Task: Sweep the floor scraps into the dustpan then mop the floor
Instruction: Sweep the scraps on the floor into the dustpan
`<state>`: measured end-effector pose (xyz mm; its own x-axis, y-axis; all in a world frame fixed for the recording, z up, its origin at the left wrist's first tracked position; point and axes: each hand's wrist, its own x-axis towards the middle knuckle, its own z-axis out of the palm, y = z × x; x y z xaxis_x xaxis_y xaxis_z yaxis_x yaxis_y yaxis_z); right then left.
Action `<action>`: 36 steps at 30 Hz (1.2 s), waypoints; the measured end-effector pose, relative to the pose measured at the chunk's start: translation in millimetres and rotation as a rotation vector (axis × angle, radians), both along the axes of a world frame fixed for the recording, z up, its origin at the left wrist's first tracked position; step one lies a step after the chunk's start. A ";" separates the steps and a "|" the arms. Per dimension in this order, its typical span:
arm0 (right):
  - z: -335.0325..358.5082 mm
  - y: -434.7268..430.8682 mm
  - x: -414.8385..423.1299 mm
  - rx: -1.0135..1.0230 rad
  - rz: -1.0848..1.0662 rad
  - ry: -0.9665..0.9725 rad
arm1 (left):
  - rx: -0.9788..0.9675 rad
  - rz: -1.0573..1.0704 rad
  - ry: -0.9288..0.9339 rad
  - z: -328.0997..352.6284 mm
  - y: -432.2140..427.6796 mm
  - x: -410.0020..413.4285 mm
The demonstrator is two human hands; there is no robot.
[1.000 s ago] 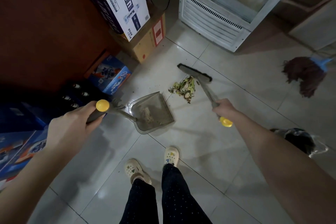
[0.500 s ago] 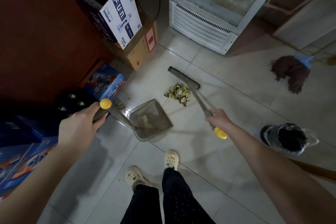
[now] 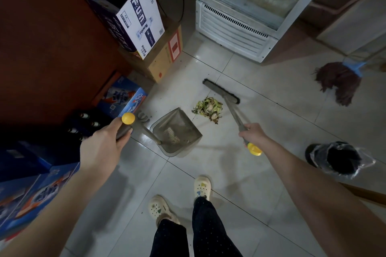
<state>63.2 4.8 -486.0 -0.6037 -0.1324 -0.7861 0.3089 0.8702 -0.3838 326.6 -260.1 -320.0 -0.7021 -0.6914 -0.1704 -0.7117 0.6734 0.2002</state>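
A small pile of green and brown scraps (image 3: 208,108) lies on the pale tiled floor. Just left of it rests a grey dustpan (image 3: 177,131), its mouth facing the pile, with some debris inside. My left hand (image 3: 104,144) grips the dustpan's long handle below its yellow knob. My right hand (image 3: 253,134) holds a grey broom (image 3: 222,92) by its yellow-tipped handle; the brush head sits on the floor just behind and to the right of the scraps. A red-brown mop (image 3: 338,81) with a blue collar lies at the right.
Stacked cardboard boxes (image 3: 142,25) and blue cartons (image 3: 123,98) line the red wall at left. A white glass-door cooler (image 3: 246,12) stands behind. A black bin with a plastic liner (image 3: 340,159) sits at the right. My feet in cream clogs (image 3: 201,188) stand below the dustpan.
The view has shifted, so everything sits lower and further left in frame. The broom head has stayed behind the scraps; dustpan and pile keep their places on the floor.
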 end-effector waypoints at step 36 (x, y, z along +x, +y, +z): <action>92.7 -12.4 140.0 -0.149 -0.068 -0.267 | 0.085 -0.020 -0.021 -16.6 -9.5 32.3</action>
<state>203.2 -7.6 -393.3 -0.3904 -0.2244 -0.8929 0.4717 0.7842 -0.4033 358.9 -269.6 -336.6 -0.7113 -0.6597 -0.2427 -0.7029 0.6689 0.2420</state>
